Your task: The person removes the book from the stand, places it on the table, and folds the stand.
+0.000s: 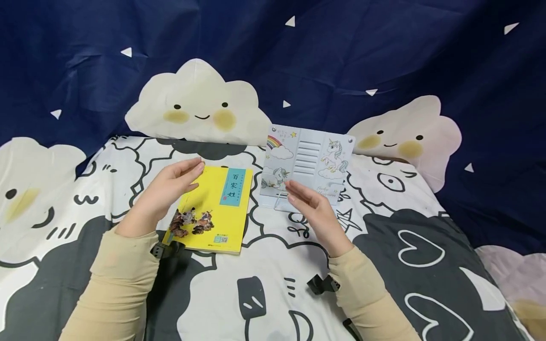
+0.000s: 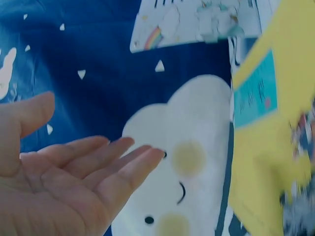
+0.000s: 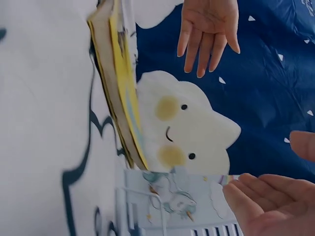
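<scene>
A yellow book (image 1: pixel 213 208) with a teal title label lies flat on the patterned cloth, its thick page edge showing in the right wrist view. My left hand (image 1: pixel 168 189) hovers above the book's left side, fingers extended and holding nothing. To the right, a pale book stand (image 1: pixel 306 163) printed with unicorns and a rainbow has a slotted middle panel and a wire support at its lower edge. In front of the stand is my right hand (image 1: pixel 317 215), its fingers stretched out and nothing in its grasp. Both palms face inward, apart from each other.
Beneath everything spreads a black and white cartoon cloth (image 1: pixel 273 284). Behind it hangs a dark blue sheet (image 1: pixel 341 57) with smiling clouds and small white triangles. Dark camera mounts are strapped at both wrists.
</scene>
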`<state>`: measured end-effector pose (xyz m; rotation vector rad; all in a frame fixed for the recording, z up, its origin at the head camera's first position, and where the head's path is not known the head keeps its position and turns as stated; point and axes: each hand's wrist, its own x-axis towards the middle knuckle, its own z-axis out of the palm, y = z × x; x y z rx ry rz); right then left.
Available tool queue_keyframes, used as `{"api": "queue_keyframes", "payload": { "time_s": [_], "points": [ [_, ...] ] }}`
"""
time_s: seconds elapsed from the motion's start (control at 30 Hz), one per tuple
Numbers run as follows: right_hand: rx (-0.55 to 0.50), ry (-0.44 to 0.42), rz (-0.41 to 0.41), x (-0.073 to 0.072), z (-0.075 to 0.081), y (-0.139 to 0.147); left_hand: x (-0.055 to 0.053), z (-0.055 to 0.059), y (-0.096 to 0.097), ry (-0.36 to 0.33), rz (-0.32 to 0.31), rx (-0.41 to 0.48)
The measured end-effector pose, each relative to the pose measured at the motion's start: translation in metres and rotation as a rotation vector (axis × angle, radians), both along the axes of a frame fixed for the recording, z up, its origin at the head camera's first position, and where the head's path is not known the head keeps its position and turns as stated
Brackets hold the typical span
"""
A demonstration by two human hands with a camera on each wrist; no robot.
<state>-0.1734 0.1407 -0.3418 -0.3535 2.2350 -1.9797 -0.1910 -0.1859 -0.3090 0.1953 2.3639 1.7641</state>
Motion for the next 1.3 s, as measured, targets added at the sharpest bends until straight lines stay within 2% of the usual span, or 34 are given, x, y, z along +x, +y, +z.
{"api": "queue_keyframes", "payload": {
  "time_s": [0.17,0.37,0.47,0.63,0.9,1.07,1.17,1.3],
  "points": [
    [-0.034,0.05,-0.103,-0.002,0.007,0.01,-0.004,0.004,0.02,-0.007,0.042,0.067],
    [-0.071,0.099,-0.201,-0.004,0.014,0.02,-0.011,-0.001,0.041,-0.026,0.075,0.209],
    [-0.075,0.119,-0.246,-0.006,0.015,0.026,-0.015,-0.003,0.053,-0.032,0.088,0.249],
    [-0.069,0.14,-0.323,-0.009,0.015,0.036,-0.021,-0.007,0.073,-0.052,0.08,0.249],
    [-0.232,0.114,-0.436,-0.017,0.016,0.049,-0.028,-0.017,0.104,-0.093,0.069,0.281],
    [-0.244,0.1,-0.507,-0.024,0.014,0.057,-0.033,-0.025,0.121,-0.109,0.054,0.31],
    [-0.24,0.085,-0.527,-0.029,0.01,0.062,-0.035,-0.028,0.13,-0.114,0.048,0.314],
    [-0.244,0.055,-0.527,-0.034,0.005,0.067,-0.037,-0.032,0.141,-0.145,0.082,0.308]
  ]
}}
